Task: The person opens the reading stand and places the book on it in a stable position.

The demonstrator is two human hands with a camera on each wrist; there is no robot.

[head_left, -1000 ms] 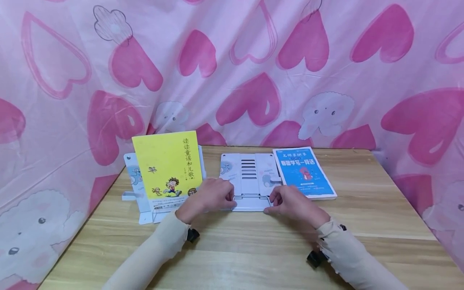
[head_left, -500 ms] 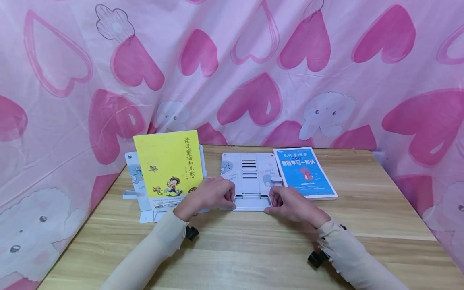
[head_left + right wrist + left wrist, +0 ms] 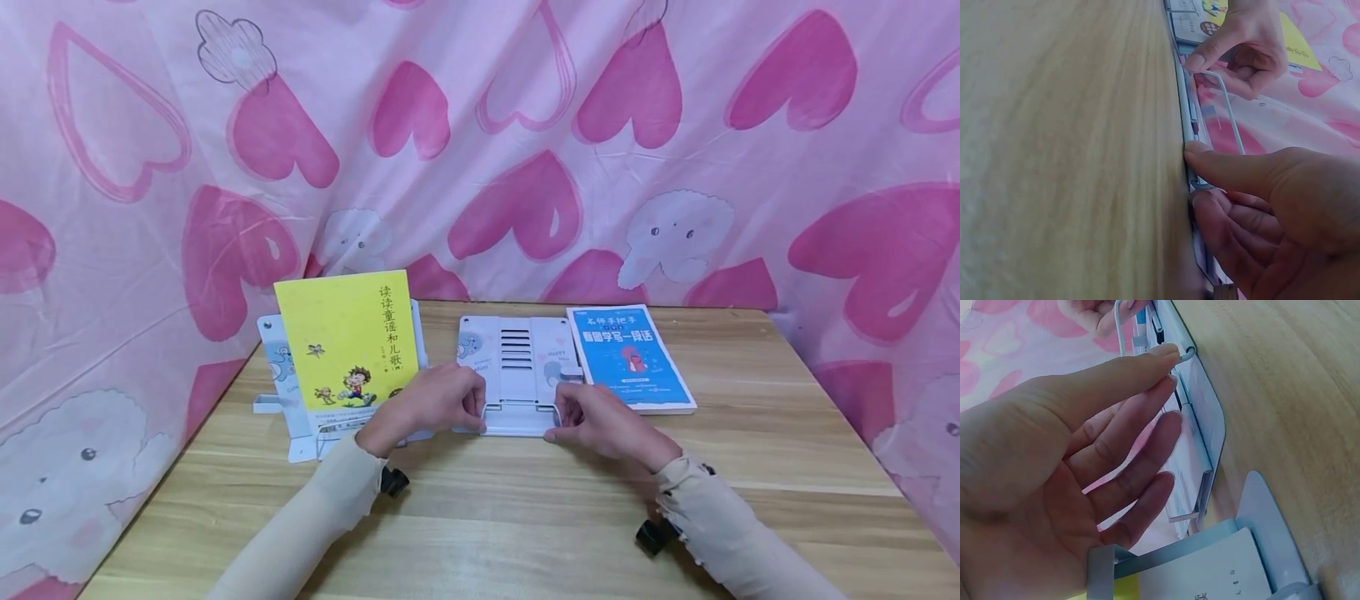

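- Comparing this moment with the last second, we see very little change: our left hand [image 3: 444, 396] and right hand [image 3: 607, 421] stay at the near corners of the slotted book stand [image 3: 516, 385], and both books stay put.
- We pinch the wire page holder [image 3: 1230, 112] near its two ends, the fingers of each hand curled in against the thumb; in the wrist views its crossbar stands out away from the plate.
- We judge from this steadiness that the work is a small adjustment of the wire, not a shift of the stand, which sits low on the bench [image 3: 480, 508] between the two books. Whether its back tilts, we cannot tell.
- The wire is thin, pale and bent to a squared U with rounded corners; we take it for metal.
- The plate is smooth and pale, with rounded corners, a ladder of dark slots and printed cartoon animals.
- To our left, a second book stand [image 3: 279, 358] props up a yellow book [image 3: 345, 333], its cover smooth and bright.
- Just right of the slotted stand, a blue paperback [image 3: 632, 358] lies flat, its white page edges showing.
- Behind, we see creased pink cloth [image 3: 517, 67] printed with hearts; the bench shows streaky wood grain.
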